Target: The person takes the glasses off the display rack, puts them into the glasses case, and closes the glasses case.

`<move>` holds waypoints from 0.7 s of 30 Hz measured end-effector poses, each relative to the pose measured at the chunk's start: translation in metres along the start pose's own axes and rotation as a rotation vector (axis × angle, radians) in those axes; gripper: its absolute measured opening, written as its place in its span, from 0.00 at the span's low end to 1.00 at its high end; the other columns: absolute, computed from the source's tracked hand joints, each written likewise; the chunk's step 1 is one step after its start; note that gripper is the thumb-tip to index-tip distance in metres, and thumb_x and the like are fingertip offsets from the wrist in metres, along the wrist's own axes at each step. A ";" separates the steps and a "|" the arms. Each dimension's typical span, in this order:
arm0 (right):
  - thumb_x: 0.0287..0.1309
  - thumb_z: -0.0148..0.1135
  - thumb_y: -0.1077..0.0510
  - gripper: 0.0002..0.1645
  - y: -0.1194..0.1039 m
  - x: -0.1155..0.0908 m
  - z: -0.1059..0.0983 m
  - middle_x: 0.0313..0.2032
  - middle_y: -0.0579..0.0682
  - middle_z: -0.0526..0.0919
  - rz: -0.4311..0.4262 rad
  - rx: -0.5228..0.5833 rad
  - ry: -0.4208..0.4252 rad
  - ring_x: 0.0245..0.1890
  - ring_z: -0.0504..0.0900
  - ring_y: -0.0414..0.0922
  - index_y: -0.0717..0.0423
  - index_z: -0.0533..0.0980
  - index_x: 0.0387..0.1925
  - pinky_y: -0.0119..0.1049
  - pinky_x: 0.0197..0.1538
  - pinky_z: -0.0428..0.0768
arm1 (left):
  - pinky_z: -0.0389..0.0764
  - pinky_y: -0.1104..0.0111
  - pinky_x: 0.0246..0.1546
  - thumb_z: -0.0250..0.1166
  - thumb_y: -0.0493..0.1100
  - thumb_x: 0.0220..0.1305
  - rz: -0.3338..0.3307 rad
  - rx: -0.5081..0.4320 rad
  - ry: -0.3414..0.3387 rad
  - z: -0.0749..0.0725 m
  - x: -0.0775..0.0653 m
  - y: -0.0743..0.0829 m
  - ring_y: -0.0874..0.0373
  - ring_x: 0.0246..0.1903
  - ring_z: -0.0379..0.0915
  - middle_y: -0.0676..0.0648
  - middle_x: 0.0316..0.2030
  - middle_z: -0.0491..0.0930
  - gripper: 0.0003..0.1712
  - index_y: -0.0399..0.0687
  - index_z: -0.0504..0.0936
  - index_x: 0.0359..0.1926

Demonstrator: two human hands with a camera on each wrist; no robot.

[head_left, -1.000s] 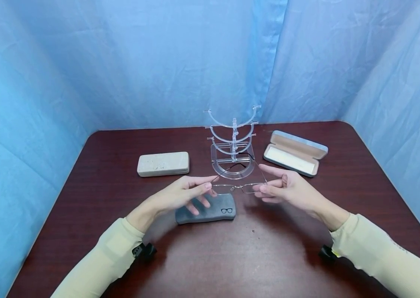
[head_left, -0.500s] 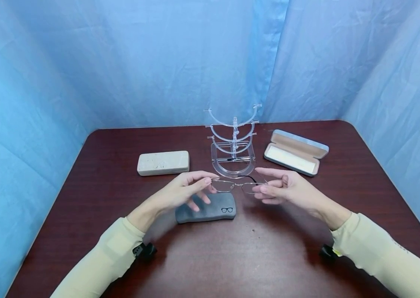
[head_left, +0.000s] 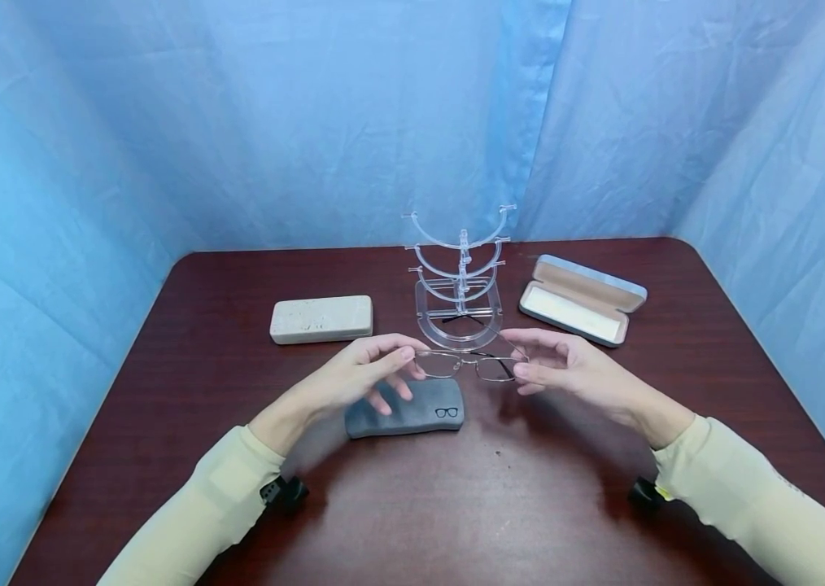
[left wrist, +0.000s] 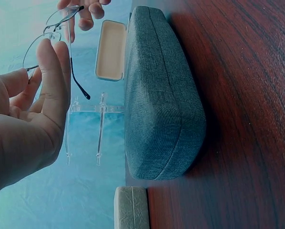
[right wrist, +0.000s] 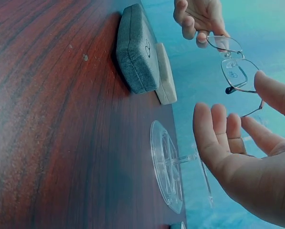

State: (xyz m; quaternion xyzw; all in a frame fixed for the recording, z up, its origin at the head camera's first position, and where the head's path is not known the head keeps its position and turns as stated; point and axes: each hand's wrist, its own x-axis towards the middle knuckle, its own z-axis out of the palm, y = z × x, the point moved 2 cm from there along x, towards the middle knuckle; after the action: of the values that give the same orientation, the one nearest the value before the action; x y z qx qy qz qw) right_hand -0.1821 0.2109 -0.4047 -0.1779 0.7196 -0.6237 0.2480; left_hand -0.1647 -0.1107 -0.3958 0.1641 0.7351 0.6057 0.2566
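Note:
Eyeglasses [head_left: 468, 361] with thin metal rims are held in the air between both hands, lenses toward the person. My left hand [head_left: 350, 376] pinches their left end between thumb and fingers. At the opposite end, my right hand [head_left: 582, 373] grips the frame by the hinge, thumb in front. One dark-tipped temple lies folded across behind the right lens; the other slants inward, its tip over the stand's base. A grey fabric glasses case [head_left: 405, 413], closed and printed with a spectacles mark, lies below the left hand. Behind the eyeglasses stands a clear display stand [head_left: 462, 281] with curved tiers.
A closed cream glasses case [head_left: 320, 319] lies at the back left. An open glasses case [head_left: 581, 301] with a pale lining sits at the back right. Blue curtains [head_left: 310, 122] surround the table [head_left: 500, 505] at the back and sides.
Both temples pointed away from the person at first. The left one has swung in behind the lenses, and the right one has angled inward. The right hand's fingers have shifted slightly at the hinge.

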 end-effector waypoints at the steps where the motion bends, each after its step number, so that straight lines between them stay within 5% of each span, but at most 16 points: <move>1: 0.68 0.65 0.61 0.36 0.000 0.000 0.000 0.55 0.62 0.75 0.001 0.008 -0.003 0.51 0.81 0.48 0.62 0.64 0.73 0.48 0.53 0.84 | 0.87 0.56 0.28 0.56 0.52 0.79 -0.001 0.000 -0.001 0.000 0.000 0.000 0.48 0.39 0.84 0.34 0.52 0.82 0.20 0.52 0.77 0.64; 10: 0.69 0.64 0.63 0.36 -0.001 0.002 0.000 0.61 0.67 0.74 0.035 0.076 -0.045 0.54 0.83 0.53 0.71 0.61 0.72 0.48 0.57 0.81 | 0.87 0.57 0.28 0.56 0.52 0.79 -0.007 -0.011 -0.002 -0.001 0.000 0.000 0.45 0.39 0.84 0.33 0.52 0.82 0.20 0.52 0.77 0.64; 21: 0.71 0.61 0.63 0.30 -0.003 0.003 0.002 0.56 0.58 0.82 0.055 0.152 -0.130 0.54 0.82 0.64 0.70 0.65 0.69 0.49 0.57 0.81 | 0.87 0.59 0.27 0.58 0.49 0.78 0.010 -0.041 0.018 -0.004 -0.002 0.001 0.49 0.37 0.84 0.33 0.48 0.84 0.20 0.45 0.78 0.63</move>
State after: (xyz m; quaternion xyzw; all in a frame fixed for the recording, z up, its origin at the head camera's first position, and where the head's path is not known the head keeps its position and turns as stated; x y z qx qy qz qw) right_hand -0.1832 0.2074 -0.4023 -0.1788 0.6571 -0.6566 0.3242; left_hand -0.1655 -0.1146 -0.3942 0.1572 0.7238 0.6234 0.2504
